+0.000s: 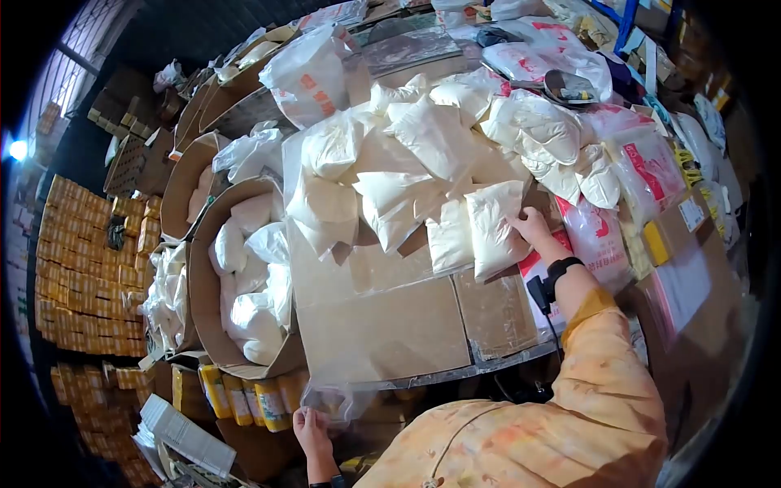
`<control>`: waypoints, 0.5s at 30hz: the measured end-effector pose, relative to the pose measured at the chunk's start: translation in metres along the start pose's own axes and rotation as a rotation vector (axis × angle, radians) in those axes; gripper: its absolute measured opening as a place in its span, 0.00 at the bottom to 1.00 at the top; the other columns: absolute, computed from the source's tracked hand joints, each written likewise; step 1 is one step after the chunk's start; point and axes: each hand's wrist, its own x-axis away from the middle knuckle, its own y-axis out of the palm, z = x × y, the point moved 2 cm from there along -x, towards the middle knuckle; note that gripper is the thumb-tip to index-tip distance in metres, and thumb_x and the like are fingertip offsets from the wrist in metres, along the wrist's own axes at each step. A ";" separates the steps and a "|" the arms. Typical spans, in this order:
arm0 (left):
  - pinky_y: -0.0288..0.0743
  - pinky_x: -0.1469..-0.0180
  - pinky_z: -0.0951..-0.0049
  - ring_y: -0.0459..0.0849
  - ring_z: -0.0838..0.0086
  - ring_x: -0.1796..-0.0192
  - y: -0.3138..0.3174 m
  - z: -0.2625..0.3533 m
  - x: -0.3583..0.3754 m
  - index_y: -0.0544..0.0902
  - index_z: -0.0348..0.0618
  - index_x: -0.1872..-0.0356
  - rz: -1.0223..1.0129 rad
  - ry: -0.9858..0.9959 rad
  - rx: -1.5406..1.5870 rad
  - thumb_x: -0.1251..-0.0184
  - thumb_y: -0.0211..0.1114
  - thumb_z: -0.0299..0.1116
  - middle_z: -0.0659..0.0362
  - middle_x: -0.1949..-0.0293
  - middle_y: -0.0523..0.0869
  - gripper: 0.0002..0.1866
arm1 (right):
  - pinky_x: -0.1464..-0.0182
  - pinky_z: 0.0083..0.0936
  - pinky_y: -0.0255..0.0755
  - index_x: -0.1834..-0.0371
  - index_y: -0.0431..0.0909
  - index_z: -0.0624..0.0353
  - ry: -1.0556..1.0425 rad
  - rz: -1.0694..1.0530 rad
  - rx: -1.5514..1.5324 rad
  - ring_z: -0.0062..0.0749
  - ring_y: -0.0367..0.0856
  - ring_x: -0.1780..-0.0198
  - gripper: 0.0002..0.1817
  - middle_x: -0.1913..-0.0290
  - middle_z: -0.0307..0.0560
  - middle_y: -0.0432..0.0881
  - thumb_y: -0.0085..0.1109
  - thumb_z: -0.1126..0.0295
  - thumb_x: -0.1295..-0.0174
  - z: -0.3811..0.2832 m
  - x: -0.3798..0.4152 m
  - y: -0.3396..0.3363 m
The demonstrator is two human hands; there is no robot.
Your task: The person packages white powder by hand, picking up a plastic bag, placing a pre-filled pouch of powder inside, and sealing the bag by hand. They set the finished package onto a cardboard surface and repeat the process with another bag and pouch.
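My right hand (530, 228) touches the right edge of a clear bag filled with pale powder (495, 232), its fingers bent against the plastic. Beside that bag, on the left, lies another powder bag (449, 237). Down at the table's front left, my left hand (311, 429) is closed on an empty clear plastic bag (340, 400), which hangs over the table edge. More pale powder bags (399, 195) are heaped across the cardboard-covered table (382, 325).
Large cardboard boxes (199, 305) holding filled bags stand left of the table. Yellow packages (268, 404) sit below its front left edge. Red-printed plastic bags (598, 236) and a small brown box (679, 228) lie at the right.
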 end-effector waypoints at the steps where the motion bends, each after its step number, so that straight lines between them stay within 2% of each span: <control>1: 0.67 0.73 0.80 0.71 0.80 0.76 0.003 0.000 -0.002 0.70 0.45 0.69 -0.011 0.010 -0.016 0.36 0.54 0.26 0.65 0.77 0.71 0.03 | 0.58 0.30 0.71 0.63 0.78 0.68 0.062 0.118 -0.103 0.40 0.80 0.63 0.25 0.65 0.52 0.82 0.64 0.53 0.50 0.009 -0.002 0.008; 2: 0.68 0.72 0.80 0.71 0.80 0.76 0.007 0.000 -0.005 0.70 0.45 0.69 -0.021 0.022 -0.034 0.36 0.54 0.26 0.65 0.77 0.71 0.03 | 0.58 0.30 0.71 0.63 0.78 0.68 0.124 0.234 -0.209 0.39 0.80 0.63 0.24 0.65 0.49 0.82 0.65 0.55 0.50 0.019 -0.004 0.014; 3: 0.68 0.72 0.80 0.71 0.80 0.76 0.009 0.001 -0.008 0.70 0.45 0.69 -0.030 0.034 -0.055 0.36 0.54 0.26 0.65 0.78 0.71 0.03 | 0.58 0.26 0.71 0.62 0.78 0.66 0.025 0.144 -0.470 0.32 0.81 0.63 0.20 0.65 0.43 0.82 0.65 0.59 0.49 0.012 -0.003 0.019; 6: 0.68 0.73 0.79 0.71 0.79 0.76 0.012 0.006 -0.008 0.70 0.44 0.69 -0.074 0.061 -0.064 0.36 0.55 0.26 0.64 0.78 0.71 0.03 | 0.61 0.26 0.73 0.61 0.78 0.64 0.112 -0.013 -0.618 0.29 0.81 0.65 0.18 0.66 0.42 0.82 0.66 0.61 0.48 0.010 0.001 0.039; 7: 0.68 0.73 0.79 0.71 0.79 0.77 0.014 0.006 -0.008 0.70 0.44 0.69 -0.061 0.062 -0.067 0.36 0.55 0.25 0.64 0.78 0.71 0.03 | 0.67 0.27 0.74 0.63 0.79 0.62 0.287 -0.156 -0.784 0.27 0.80 0.70 0.13 0.70 0.41 0.81 0.64 0.64 0.47 -0.018 0.028 0.022; 10: 0.68 0.74 0.80 0.71 0.79 0.77 0.020 0.003 -0.005 0.70 0.45 0.69 -0.046 0.056 -0.042 0.36 0.55 0.26 0.64 0.78 0.72 0.04 | 0.71 0.29 0.74 0.65 0.79 0.60 0.529 -0.254 -0.897 0.29 0.79 0.75 0.10 0.74 0.40 0.80 0.63 0.66 0.46 -0.006 0.049 0.026; 11: 0.68 0.74 0.80 0.71 0.80 0.78 0.022 0.001 -0.006 0.70 0.45 0.69 -0.052 0.051 -0.016 0.36 0.55 0.26 0.65 0.78 0.72 0.04 | 0.69 0.30 0.75 0.63 0.77 0.61 0.432 -0.178 -0.962 0.31 0.79 0.72 0.09 0.72 0.42 0.79 0.60 0.70 0.45 0.000 0.055 0.035; 12: 0.68 0.74 0.80 0.71 0.80 0.78 0.022 -0.001 -0.007 0.70 0.45 0.69 -0.055 0.045 0.010 0.36 0.55 0.26 0.65 0.78 0.72 0.04 | 0.64 0.30 0.75 0.58 0.75 0.63 0.379 -0.136 -1.064 0.33 0.80 0.66 0.12 0.67 0.45 0.79 0.59 0.73 0.45 0.002 0.062 0.038; 15: 0.66 0.73 0.83 0.69 0.83 0.76 0.032 -0.001 -0.007 0.70 0.47 0.71 -0.073 0.040 -0.038 0.36 0.55 0.27 0.67 0.77 0.71 0.05 | 0.61 0.31 0.74 0.57 0.74 0.65 0.253 -0.138 -1.147 0.35 0.79 0.63 0.13 0.66 0.46 0.80 0.58 0.72 0.45 -0.019 0.090 0.027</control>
